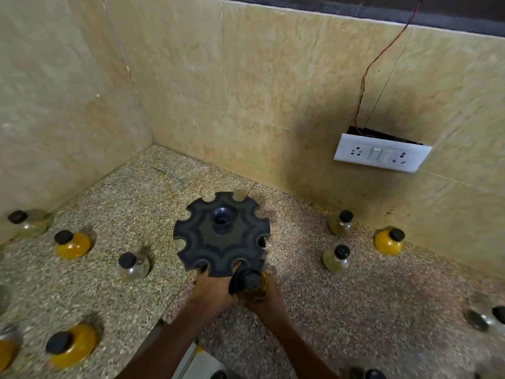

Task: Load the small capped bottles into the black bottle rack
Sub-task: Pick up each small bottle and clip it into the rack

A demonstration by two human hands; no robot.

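From the head camera, the black bottle rack [222,234] stands mid-scene on the speckled stone surface [142,192], a notched disc on a central post with every visible slot empty. The left hand [211,292] grips the rack's near rim, fingers curled up into a notch. Just right of it, the right hand [266,295] wraps round an amber bottle with a black cap [252,283], held at the rack's near-right edge — seemingly about to slide into a slot.

The remaining bottles stand well apart: a yellow-filled bottle [73,244] and a clear one [134,265] to the left, two greenish ones [335,258] and another yellow [388,242] to the right.

They look like glass — stiff, smooth, breakable, light enough for one hand. The bulbous belly gives the surest hold; the narrow neck under the cap probably seats in the notch.
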